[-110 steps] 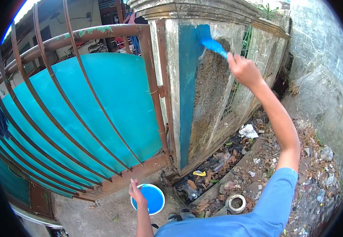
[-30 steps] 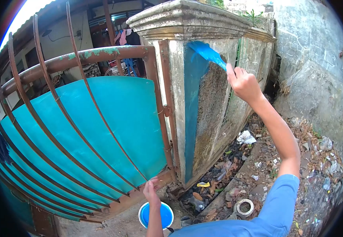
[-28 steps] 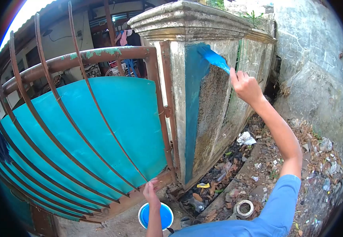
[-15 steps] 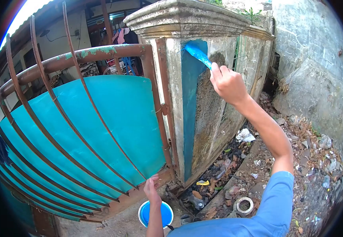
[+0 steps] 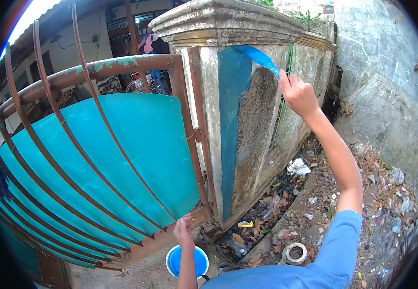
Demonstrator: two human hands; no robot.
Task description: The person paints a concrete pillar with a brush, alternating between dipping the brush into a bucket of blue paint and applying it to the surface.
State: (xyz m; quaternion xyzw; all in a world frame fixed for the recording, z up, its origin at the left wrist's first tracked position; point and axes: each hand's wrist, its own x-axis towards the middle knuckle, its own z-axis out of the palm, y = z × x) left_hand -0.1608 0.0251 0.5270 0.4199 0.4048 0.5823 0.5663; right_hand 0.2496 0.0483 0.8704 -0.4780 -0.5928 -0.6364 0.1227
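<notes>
In my right hand [image 5: 297,96] is a paintbrush [image 5: 263,59] covered in blue paint, its handle closed within my fingers. The brush tip touches the upper part of the concrete gate pillar [image 5: 254,127], just under its moulded cap. A blue painted strip [image 5: 229,130] runs down the pillar face; rough bare concrete shows beside it. My left hand [image 5: 184,230] hovers low near the end of a gate bar, fingers loosely bent and holding nothing visible. Below it, a white-rimmed bucket of blue paint [image 5: 175,262] stands on the ground, partly hidden by my forearm.
A brown metal gate with curved bars and a turquoise panel [image 5: 117,144] spans the left. Litter and dry leaves [image 5: 363,212] cover the ground at right, with a pale ring [image 5: 295,253] among them. A grey wall [image 5: 387,72] rises behind.
My right hand and the brush have moved right along the top of the pillar face, and blue paint now reaches further right there. My left hand has barely moved.
</notes>
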